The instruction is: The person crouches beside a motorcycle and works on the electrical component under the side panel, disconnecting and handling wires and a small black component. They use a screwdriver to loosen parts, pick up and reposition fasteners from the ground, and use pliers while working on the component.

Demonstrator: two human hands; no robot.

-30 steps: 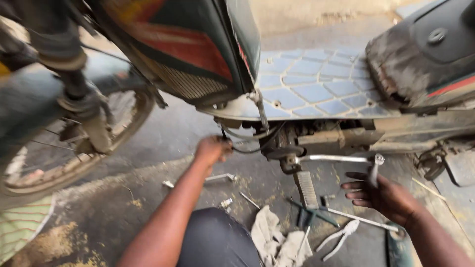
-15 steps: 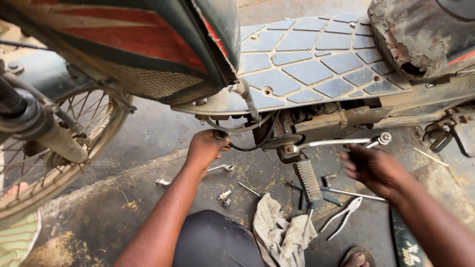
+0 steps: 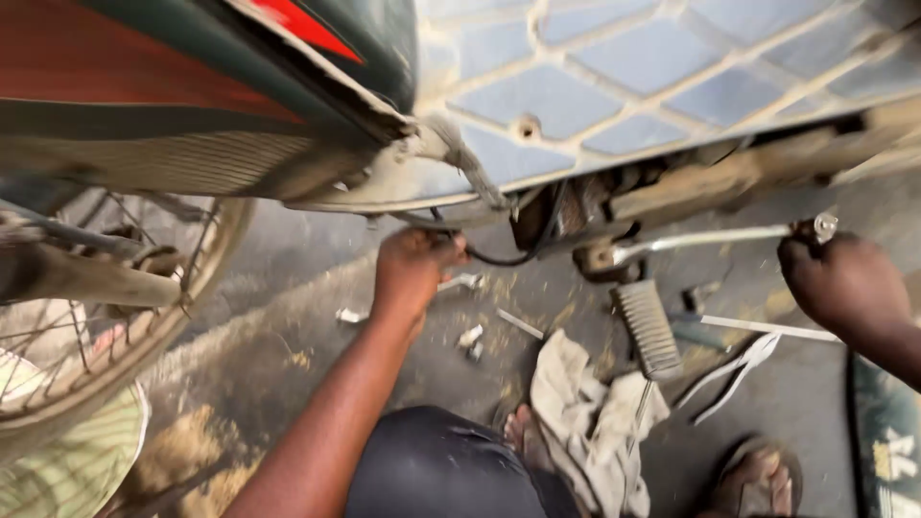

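Under the scooter floorboard (image 3: pixel 672 86) | your left hand (image 3: pixel 414 269) stays clenched on the black cable (image 3: pixel 499 257) | right hand (image 3: pixel 844 280) has risen, now closed on the metal lever's (image 3: pixel 710 236) end.

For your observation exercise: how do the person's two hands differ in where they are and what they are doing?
The left hand reaches up under the scooter's footboard, by a black cable; the right hand is at the end of a long metal lever. The left forearm shows in full; the right is cut off by the frame edge. Both are bare.

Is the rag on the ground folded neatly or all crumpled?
Crumpled. The rag lies bunched in loose wrinkles on the ground, beside the foot peg.
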